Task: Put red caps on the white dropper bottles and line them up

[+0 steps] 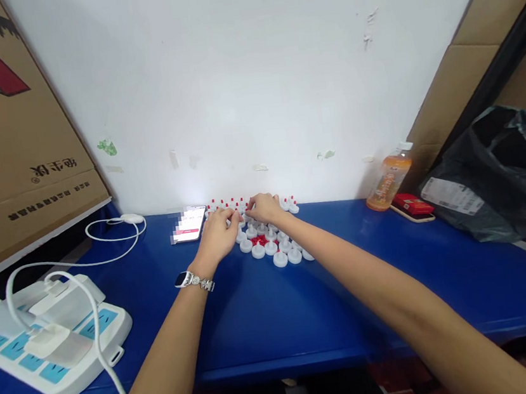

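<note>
A cluster of white plastic nozzle caps (280, 259) sits on the blue table near the wall. Small red tips (259, 240) lie in a heap among them, and a back row of caps (223, 206) has red tips on top. My left hand (219, 233), with a watch at the wrist, is at the cluster's left side with its fingers curled closed. Reaching over the back of the cluster, my right hand (264, 209) has its fingers pinched together close to the left fingertips. What either hand holds is too small and hidden to make out.
A lit phone (190, 224) lies left of the caps. A white power strip (72, 361) with plugs and cables occupies the left. On the right are an orange drink bottle (389, 178), a red packet (412, 204) on a phone, and a dark plastic bag (494, 168). Cardboard boxes flank both sides.
</note>
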The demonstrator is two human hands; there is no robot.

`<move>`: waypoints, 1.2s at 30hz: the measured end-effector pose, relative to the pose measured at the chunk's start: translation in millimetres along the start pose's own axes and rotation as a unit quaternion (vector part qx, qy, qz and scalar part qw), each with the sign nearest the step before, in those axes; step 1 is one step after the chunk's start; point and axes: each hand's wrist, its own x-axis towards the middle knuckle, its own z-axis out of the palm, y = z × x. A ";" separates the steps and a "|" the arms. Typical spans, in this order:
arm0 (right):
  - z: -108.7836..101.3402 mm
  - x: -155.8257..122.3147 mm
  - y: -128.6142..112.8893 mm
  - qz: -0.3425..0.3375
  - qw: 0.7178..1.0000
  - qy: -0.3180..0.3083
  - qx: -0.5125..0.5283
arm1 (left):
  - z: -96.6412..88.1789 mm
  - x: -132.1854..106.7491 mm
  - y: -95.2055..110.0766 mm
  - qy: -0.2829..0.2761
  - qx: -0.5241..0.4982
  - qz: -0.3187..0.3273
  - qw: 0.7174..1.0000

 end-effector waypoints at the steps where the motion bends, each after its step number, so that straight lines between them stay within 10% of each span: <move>1: 0.4 2.2 -1.2 0.004 1.000 -0.003 0.006 | 0.1 0.0 -0.8 -0.001 0.001 0.000 1.000; 13: -27.3 -62.2 19.0 -0.130 0.930 0.096 0.331 | 1.3 -6.3 22.2 0.032 -0.073 0.036 0.996; 23: -35.2 -108.1 22.8 -0.165 0.932 0.140 0.291 | 17.2 -17.1 37.7 -0.062 -0.065 0.091 0.992; 36: -45.6 -118.5 15.6 -0.248 0.930 0.189 0.193 | 16.0 -16.8 58.5 -0.023 -0.101 0.043 0.994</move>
